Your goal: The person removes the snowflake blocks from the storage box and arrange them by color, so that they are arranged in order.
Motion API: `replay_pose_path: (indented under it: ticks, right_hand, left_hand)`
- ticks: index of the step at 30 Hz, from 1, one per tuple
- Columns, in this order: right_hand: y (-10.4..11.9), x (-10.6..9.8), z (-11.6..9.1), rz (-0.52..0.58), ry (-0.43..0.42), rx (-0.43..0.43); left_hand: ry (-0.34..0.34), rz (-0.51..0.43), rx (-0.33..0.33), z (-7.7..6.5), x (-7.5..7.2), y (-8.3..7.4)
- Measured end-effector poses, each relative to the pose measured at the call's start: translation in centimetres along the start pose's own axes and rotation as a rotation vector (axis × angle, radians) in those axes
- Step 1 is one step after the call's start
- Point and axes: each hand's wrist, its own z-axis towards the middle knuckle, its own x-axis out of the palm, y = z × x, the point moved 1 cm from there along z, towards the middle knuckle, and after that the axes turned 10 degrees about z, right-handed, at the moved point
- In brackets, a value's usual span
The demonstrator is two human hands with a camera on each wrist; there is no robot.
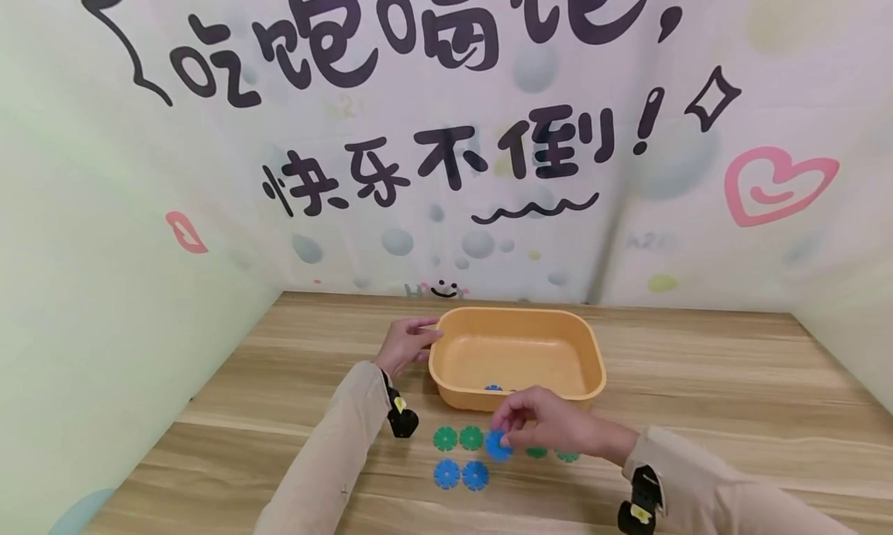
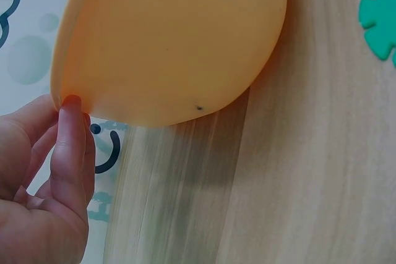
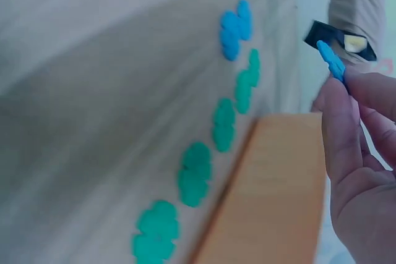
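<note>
My right hand (image 1: 551,422) pinches a blue snowflake disc (image 1: 498,445) between thumb and fingertips, just in front of the basin. The right wrist view shows the held blue disc (image 3: 331,60) nearly edge-on. At the left end of the orange plastic basin (image 1: 516,315), my left hand (image 1: 405,344) holds its rim, with fingertips on the wall in the left wrist view. Several green discs (image 1: 445,439) form a row in front of the basin, partly covered by my right hand. Two blue discs (image 1: 476,475) lie side by side nearer to me.
Inside the basin, a bit of a blue disc (image 1: 493,388) shows above the near rim. The wood-grain table (image 1: 279,395) meets a printed cloth backdrop (image 1: 391,248) behind and pale walls at both sides. Both wrists wear black camera straps (image 1: 401,419).
</note>
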Motion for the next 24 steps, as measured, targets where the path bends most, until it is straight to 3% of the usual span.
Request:
replay_pose_path:
  ticks: [4, 14, 24]
  right_hand:
    - [-1.3, 0.5, -0.5, -0.022, 0.017, -0.002]
    - [-3.1, 1.0, -0.5, -0.227, -0.047, 0.005]
    - [-3.4, 1.3, -0.6, -0.216, -0.026, 0.032]
  left_hand:
    - [0.001, -0.004, 0.000, 0.0, 0.0, 0.0]
    - [-0.001, 0.011, 0.011, -0.1, 0.0, -0.2]
    - [0.002, 0.004, 0.015, -0.2, -0.1, -0.2]
